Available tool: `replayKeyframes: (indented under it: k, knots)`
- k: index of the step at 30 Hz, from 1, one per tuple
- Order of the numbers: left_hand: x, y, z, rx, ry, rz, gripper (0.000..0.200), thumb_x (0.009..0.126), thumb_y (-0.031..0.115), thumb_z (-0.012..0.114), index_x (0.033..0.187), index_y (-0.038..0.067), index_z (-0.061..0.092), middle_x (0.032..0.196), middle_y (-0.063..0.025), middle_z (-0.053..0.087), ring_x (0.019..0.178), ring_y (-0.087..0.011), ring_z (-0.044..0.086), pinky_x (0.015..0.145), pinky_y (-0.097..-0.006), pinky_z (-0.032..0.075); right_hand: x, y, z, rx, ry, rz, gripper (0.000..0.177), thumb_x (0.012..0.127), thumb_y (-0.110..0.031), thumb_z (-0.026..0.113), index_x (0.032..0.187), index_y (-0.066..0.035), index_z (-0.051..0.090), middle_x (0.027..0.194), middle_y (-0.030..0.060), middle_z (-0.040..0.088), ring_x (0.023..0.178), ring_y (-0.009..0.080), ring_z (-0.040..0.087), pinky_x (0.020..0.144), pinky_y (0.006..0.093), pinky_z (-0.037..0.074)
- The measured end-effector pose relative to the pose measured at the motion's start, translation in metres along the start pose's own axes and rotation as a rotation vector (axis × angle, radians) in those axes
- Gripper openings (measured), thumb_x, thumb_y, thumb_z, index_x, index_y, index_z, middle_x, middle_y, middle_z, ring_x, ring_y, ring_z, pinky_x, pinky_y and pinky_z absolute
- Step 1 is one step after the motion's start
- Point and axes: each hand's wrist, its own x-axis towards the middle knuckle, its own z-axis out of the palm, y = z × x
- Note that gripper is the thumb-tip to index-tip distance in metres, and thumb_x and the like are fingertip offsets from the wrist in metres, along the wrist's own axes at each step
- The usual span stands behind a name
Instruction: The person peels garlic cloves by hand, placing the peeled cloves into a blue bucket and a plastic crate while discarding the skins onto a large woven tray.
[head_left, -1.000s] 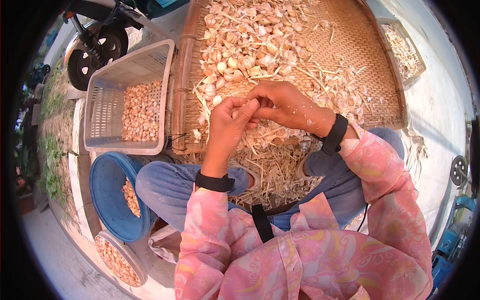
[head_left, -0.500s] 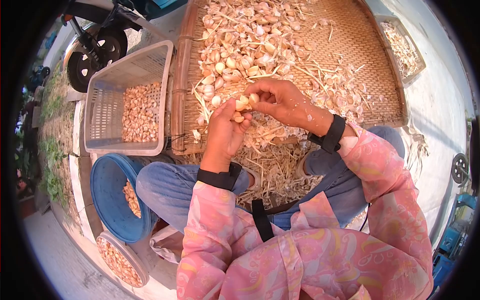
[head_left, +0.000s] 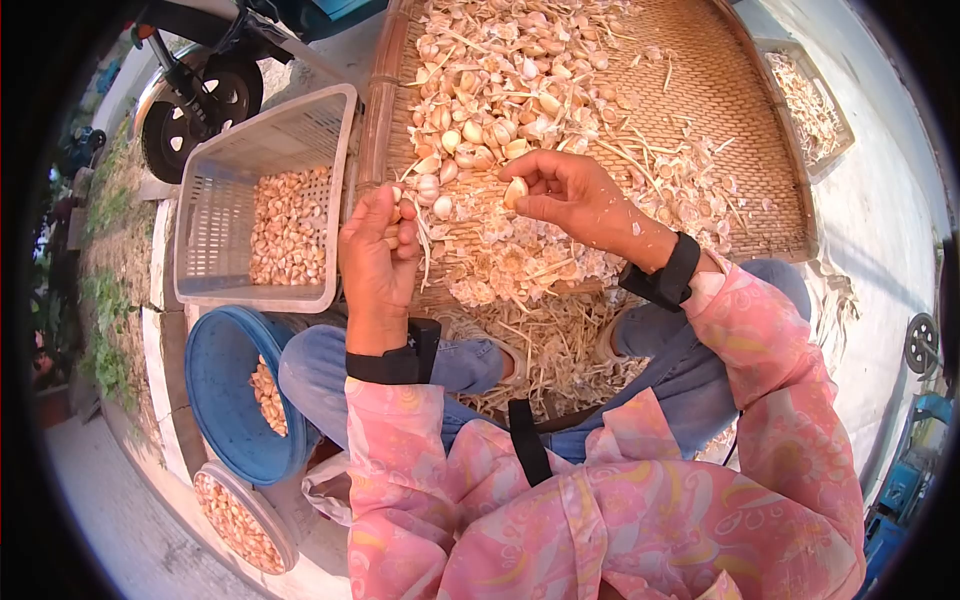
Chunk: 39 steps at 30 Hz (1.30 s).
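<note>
My right hand (head_left: 580,205) pinches a pale garlic clove (head_left: 516,193) between thumb and fingertips, just above the woven tray (head_left: 690,90). To its left, over the tray's bamboo edge, my left hand (head_left: 376,262) is closed with its fingers curled round garlic cloves (head_left: 397,212), only partly visible between thumb and fingers. A pile of garlic cloves (head_left: 490,100) covers the far part of the tray. Papery skins and dry stalks (head_left: 530,260) lie below my right hand.
Left of the tray stands a pale plastic crate (head_left: 200,215) holding cloves. Nearer are a blue bucket (head_left: 215,400) and a round tub (head_left: 285,530), both with cloves inside. A basket of scraps (head_left: 845,125) sits at the right. A wheel (head_left: 215,95) stands at the upper left.
My hands have drawn apart. The left has moved left towards the crate with cloves in its fingers, while the right stays over the tray holding one clove.
</note>
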Motion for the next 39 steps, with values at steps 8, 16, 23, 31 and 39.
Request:
replayKeyframes:
  k: [8,16,23,31,39]
  knots:
    - [0.065,0.147,-0.118,0.776,0.571,0.516,0.023,0.083,0.021,0.064,0.096,0.001,0.061,0.093,-0.0088,0.063,0.088,-0.0154,0.058,0.081,-0.0287,0.046,0.001,-0.002,-0.003,-0.088,0.041,0.015,0.028,0.084,-0.010,0.062,0.111,-0.003,0.055,0.080,-0.0036,0.049,0.069,0.0031,0.046,0.062,0.0196,0.042]
    - [-0.028,0.186,-0.203,1.124,0.632,0.416,0.017,0.082,0.015,0.063,0.087,-0.002,0.063,0.081,-0.0082,0.063,0.079,-0.0160,0.062,0.075,-0.0271,0.049,-0.001,-0.002,-0.001,-0.122,0.106,-0.019,0.025,0.084,-0.009,0.061,0.108,-0.003,0.055,0.077,-0.0038,0.049,0.067,0.0029,0.046,0.059,0.0192,0.040]
    - [-0.108,0.116,-0.156,1.304,0.606,0.381,0.023,0.083,0.020,0.064,0.086,-0.003,0.061,0.076,-0.0081,0.062,0.068,-0.0108,0.055,0.067,-0.0243,0.045,-0.004,-0.002,0.012,-0.035,0.021,-0.039,0.018,0.085,-0.006,0.060,0.102,-0.004,0.056,0.077,-0.0030,0.050,0.066,0.0031,0.044,0.059,0.0193,0.040]
    - [-0.046,-0.024,0.034,0.928,-0.153,0.149,0.036,0.095,0.034,0.045,0.081,0.002,0.053,0.063,-0.0017,0.052,0.057,-0.0079,0.048,0.050,-0.0222,0.038,-0.010,-0.012,0.029,-0.011,-0.030,-0.301,0.018,0.084,0.001,0.059,0.102,-0.001,0.057,0.097,0.0041,0.054,0.084,0.0085,0.054,0.074,0.0219,0.047]
    - [-0.044,-0.054,0.039,0.724,-0.146,0.371,0.034,0.097,0.029,0.042,0.077,0.003,0.050,0.059,0.0032,0.041,0.051,-0.0057,0.035,0.046,-0.0219,0.031,-0.010,-0.007,0.012,0.329,-0.084,-0.113,0.017,0.083,-0.001,0.061,0.100,0.000,0.057,0.096,0.0055,0.060,0.088,0.0099,0.059,0.076,0.0234,0.050]
